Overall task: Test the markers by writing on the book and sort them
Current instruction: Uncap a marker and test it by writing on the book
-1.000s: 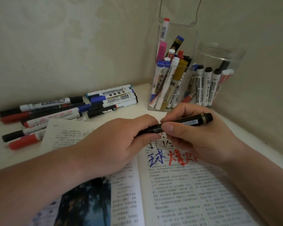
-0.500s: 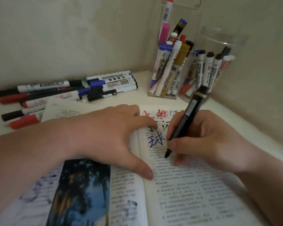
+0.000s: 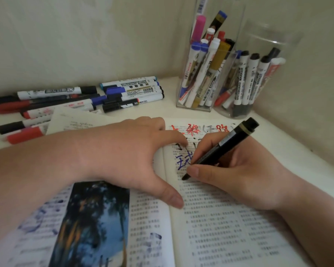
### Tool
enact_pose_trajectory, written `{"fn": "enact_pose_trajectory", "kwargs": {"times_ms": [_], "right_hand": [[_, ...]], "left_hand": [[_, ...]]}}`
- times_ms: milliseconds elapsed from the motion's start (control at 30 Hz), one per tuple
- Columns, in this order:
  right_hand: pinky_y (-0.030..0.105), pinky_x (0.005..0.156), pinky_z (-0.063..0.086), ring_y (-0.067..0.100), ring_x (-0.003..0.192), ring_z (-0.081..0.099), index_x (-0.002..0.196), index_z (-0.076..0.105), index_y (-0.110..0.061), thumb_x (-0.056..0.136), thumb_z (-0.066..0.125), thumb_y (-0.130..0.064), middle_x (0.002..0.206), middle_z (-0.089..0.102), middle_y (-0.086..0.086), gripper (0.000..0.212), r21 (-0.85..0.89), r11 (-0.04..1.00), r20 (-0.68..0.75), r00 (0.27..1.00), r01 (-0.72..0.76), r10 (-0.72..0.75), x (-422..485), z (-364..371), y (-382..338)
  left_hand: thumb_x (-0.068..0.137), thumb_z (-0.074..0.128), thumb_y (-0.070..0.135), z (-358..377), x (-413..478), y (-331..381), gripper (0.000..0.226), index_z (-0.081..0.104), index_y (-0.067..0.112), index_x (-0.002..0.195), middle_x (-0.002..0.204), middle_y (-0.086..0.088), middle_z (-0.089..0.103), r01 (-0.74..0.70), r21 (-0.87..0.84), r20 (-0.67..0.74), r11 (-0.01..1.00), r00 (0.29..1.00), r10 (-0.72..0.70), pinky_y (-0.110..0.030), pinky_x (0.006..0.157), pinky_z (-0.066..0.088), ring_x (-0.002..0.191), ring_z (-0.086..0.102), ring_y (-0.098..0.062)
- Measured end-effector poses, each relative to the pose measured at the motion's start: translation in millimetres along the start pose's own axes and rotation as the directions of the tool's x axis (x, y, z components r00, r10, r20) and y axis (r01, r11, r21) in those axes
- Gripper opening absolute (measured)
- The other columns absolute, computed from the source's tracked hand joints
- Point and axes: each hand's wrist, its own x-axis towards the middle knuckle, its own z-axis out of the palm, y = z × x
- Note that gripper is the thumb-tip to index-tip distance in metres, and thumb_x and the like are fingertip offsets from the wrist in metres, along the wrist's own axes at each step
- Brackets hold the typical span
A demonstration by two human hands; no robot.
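- Book first: an open paper book (image 3: 220, 218) of dense small print lay in front of you on the white tabletop (image 3: 168, 89), with a dark photograph of trees (image 3: 93, 218) on its left page.
- Your right hand (image 3: 239, 170) rested on the book's right page. Its fingers and thumb were curled round a slim black marker (image 3: 220, 149), pinching it low on the barrel.
- That black marker leaned up and away from you toward the book's far right corner. Its dark tip was down at the print, but I could not tell whether it touched the paper.
- Your left hand (image 3: 133, 151) lay across the book's centre fold with the fingers straight and the thumb stretched toward you onto the right page. It pressed the pages flat and gripped nothing.
- A blue handwritten character (image 3: 183, 160) sat on the right page between your two hands, partly hidden by your right fingers. Red handwritten characters (image 3: 191, 129) ran along the top of that page.
- Beyond the book's far right corner stood a tall square clear plastic holder (image 3: 183, 74) packed with upright markers. Just beside it was a round clear plastic jar (image 3: 289, 45) holding more, mostly black-capped.
- Beyond the book's far left edge, a loose pile of whiteboard markers (image 3: 75, 101) with black, red and blue caps lay on their sides.
- A loose printed sheet (image 3: 69, 120) stuck out past the book's left page, overlapping the nearest of that pile.
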Motion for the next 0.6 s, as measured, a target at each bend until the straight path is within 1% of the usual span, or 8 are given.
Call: {"fn": "enact_pose_trajectory", "kwargs": {"times_ms": [67, 133, 233, 300, 367, 467, 533, 600], "right_hand": [[0.015, 0.054, 0.043, 0.004, 0.055, 0.056, 0.075, 0.072, -0.01, 0.081, 0.084, -0.009, 0.059, 0.063, -0.006, 0.013, -0.015, 1.0, 0.01, 1.0, -0.008, 0.008, 0.3, -1.8, 0.2], [0.014, 0.05, 0.04, 0.003, 0.05, 0.053, 0.076, 0.071, -0.007, 0.082, 0.083, -0.007, 0.055, 0.059, -0.007, 0.013, -0.006, 1.0, 0.015, 1.0, -0.018, 0.018, 0.9, -2.8, -0.6], [0.014, 0.049, 0.04, 0.003, 0.05, 0.052, 0.077, 0.07, -0.012, 0.083, 0.084, -0.014, 0.055, 0.059, -0.006, 0.015, 0.018, 1.0, -0.039, 0.999, -0.012, 0.013, 1.2, 0.4, -0.6], [0.016, 0.052, 0.04, 0.003, 0.052, 0.052, 0.076, 0.068, -0.015, 0.082, 0.084, -0.017, 0.057, 0.059, -0.008, 0.017, -0.023, 1.0, -0.07, 0.997, -0.013, 0.012, 0.5, 3.3, 0.1], [0.017, 0.053, 0.039, 0.002, 0.052, 0.05, 0.075, 0.066, -0.015, 0.082, 0.082, -0.019, 0.055, 0.056, -0.009, 0.018, -0.104, 0.994, -0.088, 0.996, -0.025, 0.016, -0.3, 4.8, 0.0], [0.028, 0.057, 0.041, 0.005, 0.054, 0.051, 0.073, 0.063, -0.013, 0.082, 0.078, -0.018, 0.059, 0.057, -0.002, 0.018, -0.202, 0.978, -0.12, 0.993, -0.046, 0.022, -0.1, 2.0, -1.3], [0.028, 0.055, 0.041, 0.006, 0.053, 0.05, 0.071, 0.062, -0.011, 0.081, 0.078, -0.014, 0.058, 0.055, 0.0, 0.019, -0.201, 0.978, -0.099, 0.995, -0.048, 0.028, 0.3, -0.4, -1.7], [0.025, 0.053, 0.039, 0.006, 0.051, 0.049, 0.071, 0.062, -0.009, 0.08, 0.08, -0.014, 0.055, 0.053, -0.002, 0.02, -0.187, 0.982, -0.058, 0.998, -0.037, 0.027, -0.1, -1.9, -1.2]], "left_hand": [[0.04, 0.047, 0.106, 2.2, -0.5, 1.7, 0.105, 0.019, 0.068, 0.134, 0.102, 0.025, 0.035, 0.004, 0.027, -0.015, 1.0, 1.0, -0.004, -0.03, 0.087, 0.041, 0.104, 0.039, -0.003], [0.039, 0.043, 0.108, 3.2, -0.7, 3.6, 0.107, 0.017, 0.068, 0.135, 0.102, 0.026, 0.034, 0.013, 0.042, -0.014, 0.999, 1.0, -0.012, -0.031, 0.088, 0.042, 0.104, 0.039, -0.003], [0.038, 0.042, 0.109, 2.7, -0.2, 4.0, 0.109, 0.015, 0.069, 0.137, 0.101, 0.028, 0.033, 0.023, 0.042, -0.001, 0.999, 1.0, -0.023, -0.033, 0.092, 0.044, 0.104, 0.039, -0.004], [0.038, 0.042, 0.109, 2.4, 0.1, 3.9, 0.111, 0.014, 0.069, 0.137, 0.101, 0.027, 0.033, 0.025, 0.046, -0.001, 0.999, 1.0, -0.025, -0.034, 0.092, 0.044, 0.104, 0.039, -0.003], [0.037, 0.042, 0.109, 3.0, 0.1, 3.8, 0.112, 0.015, 0.068, 0.138, 0.101, 0.027, 0.034, 0.025, 0.045, -0.003, 0.999, 1.0, -0.025, -0.033, 0.092, 0.044, 0.104, 0.039, -0.003], [0.035, 0.042, 0.109, 4.2, 0.3, 3.3, 0.113, 0.016, 0.068, 0.137, 0.103, 0.026, 0.035, 0.028, 0.036, -0.013, 0.999, 1.0, -0.028, -0.034, 0.095, 0.044, 0.106, 0.039, -0.003], [0.035, 0.041, 0.109, 4.8, 0.6, 2.9, 0.113, 0.016, 0.068, 0.137, 0.103, 0.026, 0.035, 0.025, 0.039, -0.019, 0.999, 1.0, -0.025, -0.034, 0.096, 0.044, 0.106, 0.039, -0.003], [0.035, 0.041, 0.109, 4.8, 1.0, 2.8, 0.112, 0.016, 0.068, 0.137, 0.102, 0.025, 0.036, 0.02, 0.043, -0.021, 0.999, 1.0, -0.02, -0.034, 0.096, 0.044, 0.105, 0.039, -0.003]]}}
